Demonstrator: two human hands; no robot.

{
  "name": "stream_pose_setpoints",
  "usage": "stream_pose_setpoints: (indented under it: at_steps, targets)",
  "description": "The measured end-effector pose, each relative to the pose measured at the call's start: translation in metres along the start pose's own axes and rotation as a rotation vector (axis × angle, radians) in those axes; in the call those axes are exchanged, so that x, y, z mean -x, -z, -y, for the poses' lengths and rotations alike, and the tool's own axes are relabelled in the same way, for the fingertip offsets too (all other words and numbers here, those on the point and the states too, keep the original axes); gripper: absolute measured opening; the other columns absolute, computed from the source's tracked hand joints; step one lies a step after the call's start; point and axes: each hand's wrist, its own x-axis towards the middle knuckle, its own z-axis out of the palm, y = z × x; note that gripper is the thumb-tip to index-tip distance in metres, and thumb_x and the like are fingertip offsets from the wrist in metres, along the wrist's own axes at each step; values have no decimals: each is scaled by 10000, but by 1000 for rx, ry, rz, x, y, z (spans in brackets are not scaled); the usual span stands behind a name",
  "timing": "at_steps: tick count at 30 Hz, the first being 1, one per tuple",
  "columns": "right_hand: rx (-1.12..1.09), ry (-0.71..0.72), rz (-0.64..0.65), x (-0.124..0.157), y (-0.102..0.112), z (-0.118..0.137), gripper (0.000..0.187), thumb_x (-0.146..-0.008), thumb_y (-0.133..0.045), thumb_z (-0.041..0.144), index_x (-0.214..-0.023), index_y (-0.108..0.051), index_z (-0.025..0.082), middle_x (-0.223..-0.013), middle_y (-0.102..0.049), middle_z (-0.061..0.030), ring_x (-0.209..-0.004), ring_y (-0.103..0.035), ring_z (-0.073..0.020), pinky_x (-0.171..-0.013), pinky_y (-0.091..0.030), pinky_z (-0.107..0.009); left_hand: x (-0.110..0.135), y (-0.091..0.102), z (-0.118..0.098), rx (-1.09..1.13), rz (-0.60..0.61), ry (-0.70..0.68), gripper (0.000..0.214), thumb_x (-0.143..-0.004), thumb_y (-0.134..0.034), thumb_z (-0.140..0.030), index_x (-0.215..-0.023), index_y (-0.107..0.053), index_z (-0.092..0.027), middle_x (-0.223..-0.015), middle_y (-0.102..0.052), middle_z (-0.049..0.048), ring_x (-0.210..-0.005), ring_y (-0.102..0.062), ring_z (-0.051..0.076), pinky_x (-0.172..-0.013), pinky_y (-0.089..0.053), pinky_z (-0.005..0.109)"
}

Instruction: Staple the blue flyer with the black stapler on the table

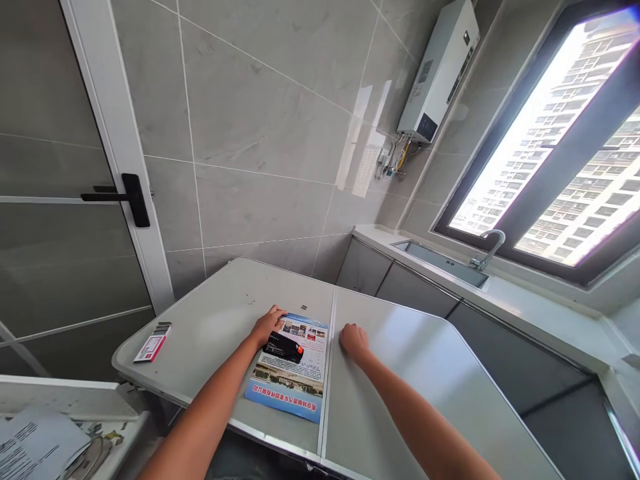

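Observation:
A printed leaflet (287, 387) with a blue band and small photos lies flat on the folding table (395, 400), left of its centre seam. My left hand (267, 326) is at the leaflet's upper left corner, fingers bent over the edge in a grip. Across the leaflet rests a black stapler (283, 347) with an orange end, just beside that hand. My right hand (354, 339) is closed in a fist on the table, right of the seam; whatever its fingers may hold is hidden. Beyond the leaflet sits a small dark staple strip (304, 307).
A small pink-and-white box (151, 347) with grey staple strips (163, 327) lies near the table's left edge. Papers (43, 443) fill an open drawer at lower left. A counter (540, 310) with a sink (440, 263) runs along the right, below the window.

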Motion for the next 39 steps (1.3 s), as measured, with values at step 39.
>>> stream_pose_setpoints:
  at_steps: [39]
  targets:
    - [-495, -120, 32, 45, -15, 24, 309, -899, -565, 330, -615, -514, 217, -648, -670, -70, -585, -582, -186, -513, -296, -263, 1, -2, 2, 182, -196, 4, 166, -891, -543, -123, -1002, -644, -192, -1074, -526, 42, -784, -571, 143, -831, -511, 305]
